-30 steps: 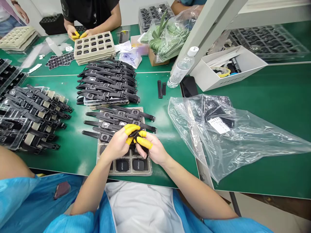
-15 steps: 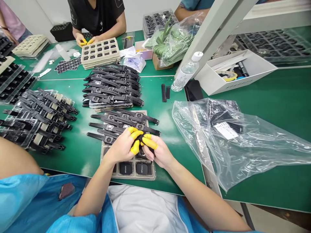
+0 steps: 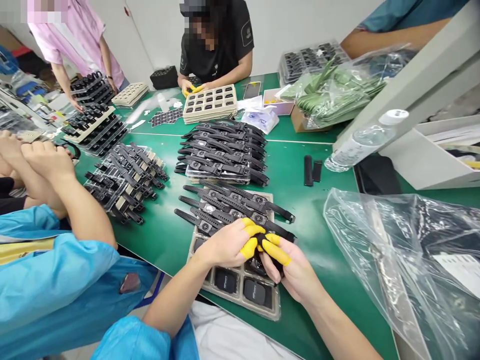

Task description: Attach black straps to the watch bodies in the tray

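Note:
My left hand (image 3: 232, 242) and my right hand (image 3: 294, 265), with yellow finger cots on several fingers, are closed together on a small black watch (image 3: 261, 241). Fingers hide most of it, so its strap ends cannot be made out. Below them lies a beige tray (image 3: 275, 311) with square compartments. In its near row sit black square pieces (image 3: 256, 291) with pale print on top. Across the tray's far part, watches with black straps (image 3: 234, 201) lie face down in slanting rows, their round sensors showing.
Behind the tray stands a tall stack of strapped watches (image 3: 223, 150); another stack (image 3: 129, 175) is at left, near a co-worker's arm (image 3: 80, 200). To the right are loose strap pieces (image 3: 308, 171), a water bottle (image 3: 362, 145), a clear plastic bag (image 3: 352, 220) and a slanted post (image 3: 423, 70).
The view has swung left, so everything sits further right in the picture. Both my hands remain together on the watch above the tray, with little change in grip.

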`<state>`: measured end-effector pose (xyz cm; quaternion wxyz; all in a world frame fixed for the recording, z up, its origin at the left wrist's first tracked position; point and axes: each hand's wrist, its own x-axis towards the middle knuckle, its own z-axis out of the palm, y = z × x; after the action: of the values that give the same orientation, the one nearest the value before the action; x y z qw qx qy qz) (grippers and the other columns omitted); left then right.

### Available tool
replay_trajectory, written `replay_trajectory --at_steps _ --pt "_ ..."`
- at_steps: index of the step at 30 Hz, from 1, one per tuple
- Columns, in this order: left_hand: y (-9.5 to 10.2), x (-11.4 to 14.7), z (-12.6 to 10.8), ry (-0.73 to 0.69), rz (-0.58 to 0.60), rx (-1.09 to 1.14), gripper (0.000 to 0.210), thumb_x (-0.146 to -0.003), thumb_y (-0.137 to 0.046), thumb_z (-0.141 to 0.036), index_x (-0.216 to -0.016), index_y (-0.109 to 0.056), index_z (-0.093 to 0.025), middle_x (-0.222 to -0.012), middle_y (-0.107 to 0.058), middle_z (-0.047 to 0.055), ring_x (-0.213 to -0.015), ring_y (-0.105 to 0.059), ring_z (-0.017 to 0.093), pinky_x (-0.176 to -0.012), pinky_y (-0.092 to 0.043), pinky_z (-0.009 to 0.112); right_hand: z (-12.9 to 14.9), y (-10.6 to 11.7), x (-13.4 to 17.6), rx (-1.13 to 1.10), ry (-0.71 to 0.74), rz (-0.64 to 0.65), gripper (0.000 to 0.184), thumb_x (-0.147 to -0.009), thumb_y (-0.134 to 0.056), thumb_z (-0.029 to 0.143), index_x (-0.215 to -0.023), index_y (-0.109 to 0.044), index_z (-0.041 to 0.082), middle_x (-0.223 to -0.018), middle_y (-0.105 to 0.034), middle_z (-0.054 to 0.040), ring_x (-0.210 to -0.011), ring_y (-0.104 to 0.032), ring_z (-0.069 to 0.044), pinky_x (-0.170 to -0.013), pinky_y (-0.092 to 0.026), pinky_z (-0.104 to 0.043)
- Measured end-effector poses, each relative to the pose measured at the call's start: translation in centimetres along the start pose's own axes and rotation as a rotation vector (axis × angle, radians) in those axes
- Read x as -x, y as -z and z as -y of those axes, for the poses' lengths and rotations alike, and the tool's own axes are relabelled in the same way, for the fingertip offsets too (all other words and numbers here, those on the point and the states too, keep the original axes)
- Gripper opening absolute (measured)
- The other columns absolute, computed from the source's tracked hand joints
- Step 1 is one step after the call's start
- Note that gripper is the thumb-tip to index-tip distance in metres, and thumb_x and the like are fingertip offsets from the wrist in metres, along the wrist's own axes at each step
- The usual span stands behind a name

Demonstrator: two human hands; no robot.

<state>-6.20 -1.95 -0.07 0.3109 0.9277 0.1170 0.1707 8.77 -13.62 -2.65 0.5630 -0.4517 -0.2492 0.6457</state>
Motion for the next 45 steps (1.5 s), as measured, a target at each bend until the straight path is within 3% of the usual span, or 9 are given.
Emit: replay_trajectory --at_steps 7,11,15,18,20,22,26,28,45 --pt "-0.2 0.2 0.2 0.179 -0.181 0.305 0.04 -0.098 -0.061 -0.04 -0.131 -0.058 -0.018 -0.119 -0.069 0.013 -0.108 -0.068 0.023 -0.098 -0.057 0.038 0.9 -0.8 0.8 -0.053 0.055 -0.037 0.038 -0.092 -0.069 0.059 -0.095 -0.055 0.023 -0.056 -0.052 0.0052 -0.048 -0.04 -0.012 -0.048 -0.035 -0.025" --pt "-1.1 -0.2 -0.3 0.155 -0.428 0.462 0.036 -0.092 -0.07 -0.052 -0.095 -0.068 -0.016 -0.1 -0.071 0.012 -0.099 -0.068 0.023 -0.091 -0.057 0.038 1.3 -0.8 1.0 -0.061 -0.087 0.044 0.046 -0.092 -0.064 0.067 -0.088 -0.054 0.022 -0.056 -0.041 0.0071 -0.045 -0.028 -0.009 -0.044 -0.031 -0.025" --pt "-0.6 -0.6 0.2 0.375 -0.789 0.874 0.047 -0.09 -0.069 -0.061 -0.104 -0.06 -0.017 -0.096 -0.075 0.01 -0.077 -0.074 0.02 -0.071 -0.06 0.032 1.5 0.2 0.6 0.052 -0.265 0.157 0.053 -0.086 -0.068 0.072 -0.086 -0.056 0.02 -0.055 -0.035 0.0094 -0.046 -0.017 -0.006 -0.042 -0.021 -0.021" --pt "0.2 -0.7 1.0 0.525 -1.02 0.989 0.05 -0.09 -0.069 -0.062 -0.111 -0.052 -0.02 -0.103 -0.077 0.008 -0.061 -0.071 0.015 -0.058 -0.059 0.029 1.8 0.9 0.2 0.165 -0.237 0.109 0.057 -0.08 -0.071 0.075 -0.086 -0.056 0.021 -0.054 -0.04 0.0087 -0.044 -0.024 -0.006 -0.042 -0.028 -0.022" --pt "0.1 -0.6 1.1 0.566 -0.893 1.013 0.051 -0.09 -0.07 -0.058 -0.12 -0.05 -0.021 -0.115 -0.076 0.01 -0.058 -0.071 0.015 -0.056 -0.06 0.03 2.0 1.0 -0.1 0.159 -0.147 0.002 0.056 -0.078 -0.075 0.073 -0.089 -0.055 0.021 -0.059 -0.048 0.0072 -0.045 -0.032 -0.007 -0.045 -0.034 -0.023" --pt "-0.5 -0.6 0.7 0.537 -0.613 0.928 0.043 -0.097 -0.062 -0.047 -0.128 -0.053 -0.02 -0.121 -0.074 0.012 -0.068 -0.075 0.018 -0.065 -0.064 0.035 2.0 0.8 -0.2 0.103 -0.082 -0.065 0.055 -0.078 -0.077 0.071 -0.094 -0.055 0.022 -0.062 -0.052 0.0064 -0.046 -0.035 -0.007 -0.046 -0.035 -0.023" --pt "-1.6 -0.4 -0.6 0.28 -0.195 0.391 0.041 -0.096 -0.048 -0.015 -0.135 -0.06 -0.016 -0.136 -0.066 0.015 -0.128 -0.064 0.026 -0.113 -0.052 0.044 1.6 0.4 0.0 0.034 -0.098 -0.022 0.052 -0.081 -0.076 0.068 -0.088 -0.055 0.021 -0.061 -0.052 0.0057 -0.044 -0.031 -0.005 -0.044 -0.027 -0.021" --pt "-1.6 -0.2 -0.8 0.202 -0.086 0.222 0.053 -0.09 -0.044 -0.006 -0.14 -0.057 -0.015 -0.142 -0.061 0.015 -0.14 -0.054 0.025 -0.119 -0.046 0.044 1.4 0.4 0.2 0.055 -0.121 0.018 0.051 -0.083 -0.075 0.066 -0.084 -0.055 0.02 -0.057 -0.05 0.0058 -0.043 -0.029 -0.005 -0.043 -0.024 -0.021" --pt "-1.4 -0.1 -0.9 0.09 -0.121 0.187 0.046 -0.099 -0.043 -0.02 -0.143 -0.052 -0.015 -0.129 -0.061 0.016 -0.123 -0.06 0.026 -0.108 -0.054 0.044 1.1 0.2 0.0 -0.169 -0.111 -0.022 0.047 -0.085 -0.076 0.057 -0.077 -0.046 0.022 -0.052 -0.034 0.0093 -0.043 -0.019 -0.005 -0.041 -0.019 -0.019"
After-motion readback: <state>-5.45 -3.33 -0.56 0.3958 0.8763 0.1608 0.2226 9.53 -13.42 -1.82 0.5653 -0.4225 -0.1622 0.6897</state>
